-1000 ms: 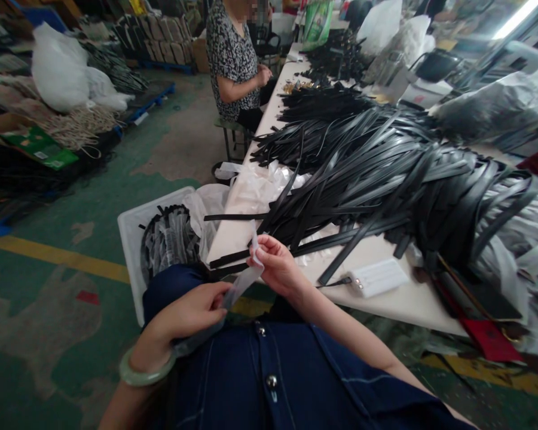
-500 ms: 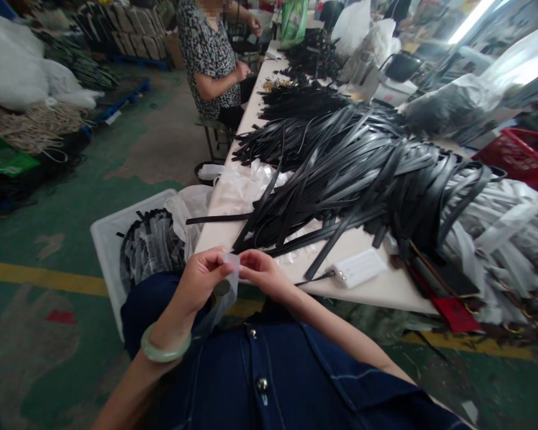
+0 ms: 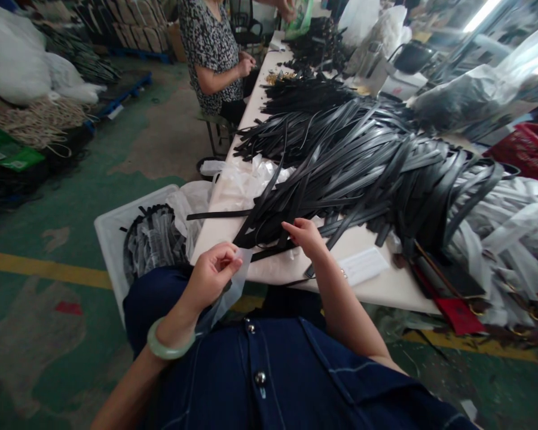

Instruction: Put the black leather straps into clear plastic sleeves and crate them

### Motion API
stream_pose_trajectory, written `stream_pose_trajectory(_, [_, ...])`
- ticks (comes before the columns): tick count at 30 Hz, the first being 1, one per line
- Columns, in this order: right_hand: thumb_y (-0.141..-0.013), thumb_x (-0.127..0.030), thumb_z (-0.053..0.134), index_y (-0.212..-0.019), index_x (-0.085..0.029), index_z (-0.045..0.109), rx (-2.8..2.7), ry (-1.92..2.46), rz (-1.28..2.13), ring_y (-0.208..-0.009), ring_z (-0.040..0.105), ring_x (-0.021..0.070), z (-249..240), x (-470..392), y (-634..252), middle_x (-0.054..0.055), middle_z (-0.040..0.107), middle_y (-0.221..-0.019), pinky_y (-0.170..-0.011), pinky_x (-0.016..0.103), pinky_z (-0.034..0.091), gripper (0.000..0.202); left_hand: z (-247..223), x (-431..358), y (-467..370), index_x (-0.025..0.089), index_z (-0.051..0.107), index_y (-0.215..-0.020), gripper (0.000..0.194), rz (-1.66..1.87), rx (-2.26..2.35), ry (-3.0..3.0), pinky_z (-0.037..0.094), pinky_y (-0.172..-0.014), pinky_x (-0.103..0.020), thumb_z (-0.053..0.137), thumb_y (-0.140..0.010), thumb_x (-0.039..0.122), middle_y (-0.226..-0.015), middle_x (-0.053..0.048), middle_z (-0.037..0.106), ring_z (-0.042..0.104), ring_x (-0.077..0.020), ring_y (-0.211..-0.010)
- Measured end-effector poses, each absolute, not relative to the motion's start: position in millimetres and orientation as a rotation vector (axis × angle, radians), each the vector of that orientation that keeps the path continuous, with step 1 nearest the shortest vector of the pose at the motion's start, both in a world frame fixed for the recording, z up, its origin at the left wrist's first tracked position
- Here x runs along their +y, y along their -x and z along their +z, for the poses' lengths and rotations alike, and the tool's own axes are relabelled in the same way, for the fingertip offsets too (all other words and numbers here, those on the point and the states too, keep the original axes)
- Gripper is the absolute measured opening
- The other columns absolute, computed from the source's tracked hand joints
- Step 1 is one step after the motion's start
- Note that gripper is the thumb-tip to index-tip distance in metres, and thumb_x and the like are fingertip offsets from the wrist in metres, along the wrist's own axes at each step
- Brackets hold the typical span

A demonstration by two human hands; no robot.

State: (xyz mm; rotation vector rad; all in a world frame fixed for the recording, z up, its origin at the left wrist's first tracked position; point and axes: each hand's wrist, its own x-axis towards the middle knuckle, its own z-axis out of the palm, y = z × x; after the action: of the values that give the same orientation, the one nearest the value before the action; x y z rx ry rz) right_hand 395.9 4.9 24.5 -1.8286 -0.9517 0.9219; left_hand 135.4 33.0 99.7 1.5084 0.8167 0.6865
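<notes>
My left hand (image 3: 214, 272) is closed at the front edge of the table, pinching a thin translucent plastic sleeve (image 3: 241, 270) that hangs down toward my lap. Over the near end of a large pile of black straps (image 3: 341, 173) is my right hand (image 3: 307, 237). Its index finger is stretched out to the left and nothing shows in its grip; whether it touches a strap I cannot tell. One black strap (image 3: 219, 215) sticks out past the table's left edge. Crumpled clear plastic sleeves (image 3: 246, 179) lie left of the pile.
A white power bank (image 3: 364, 266) with a cable lies right of my hands. Plastic-wrapped straps fill a white bin (image 3: 110, 239) at lower left. Farther up the table (image 3: 210, 239) sits a co-worker (image 3: 210, 57). Wrapped white straps (image 3: 511, 221) and a red basket (image 3: 526, 152) are at right.
My right hand has let go of the plastic sleeve and moved right and up to the black straps. The left hand still holds the sleeve, slightly lower and more to the right.
</notes>
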Motion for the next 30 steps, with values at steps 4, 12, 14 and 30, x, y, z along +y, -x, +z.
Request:
stream_pose_trajectory(4, [-0.078,-0.045,0.052,-0.067,-0.019,0.051,-1.039,1.501,1.273,-0.042,0.039,0.0087,52,-20,-380,0.0,0.056,-0.057,-0.04,0.022,0.033,0.028,97,32,-140,0.014,0.065,-0.096,0.026,0.603,0.854,-1.324,0.045,-0.063,-0.023,0.073,-0.075,0.027,-0.076,-0.002,0.064,0.059,-0.0132,-0.069])
stream_pose_trajectory(12, [-0.086,-0.045,0.061,-0.082,-0.014,0.066,-1.14,1.29,1.359,-0.044,0.044,0.007,85,-37,-318,-0.001,0.061,-0.056,-0.042,0.018,0.034,0.032,100,31,-152,0.017,0.049,-0.126,0.037,0.565,0.822,-1.542,0.041,-0.058,-0.02,0.054,-0.091,0.027,-0.071,0.003,0.056,0.052,-0.0095,-0.062])
stream_pose_trajectory(14, [-0.083,-0.043,0.066,-0.07,-0.014,0.064,-1.063,1.341,1.266,-0.044,0.045,0.0073,81,-35,-314,-0.002,0.058,-0.051,-0.044,0.018,0.034,0.032,97,30,-152,0.018,0.049,-0.127,0.036,0.555,0.828,-1.656,0.043,-0.064,-0.022,0.051,-0.092,0.026,-0.073,0.003,0.055,0.053,-0.0103,-0.065])
stream_pose_trajectory(30, [-0.09,-0.049,0.053,-0.066,-0.016,0.06,-1.179,1.341,1.232,-0.046,0.05,0.0098,80,-49,-309,-0.001,0.058,-0.049,-0.05,0.021,0.039,0.041,90,26,-161,0.018,0.069,-0.107,0.028,0.609,0.985,-1.723,0.046,-0.062,-0.023,0.053,-0.084,0.017,-0.068,0.001,0.063,0.06,-0.0123,-0.063])
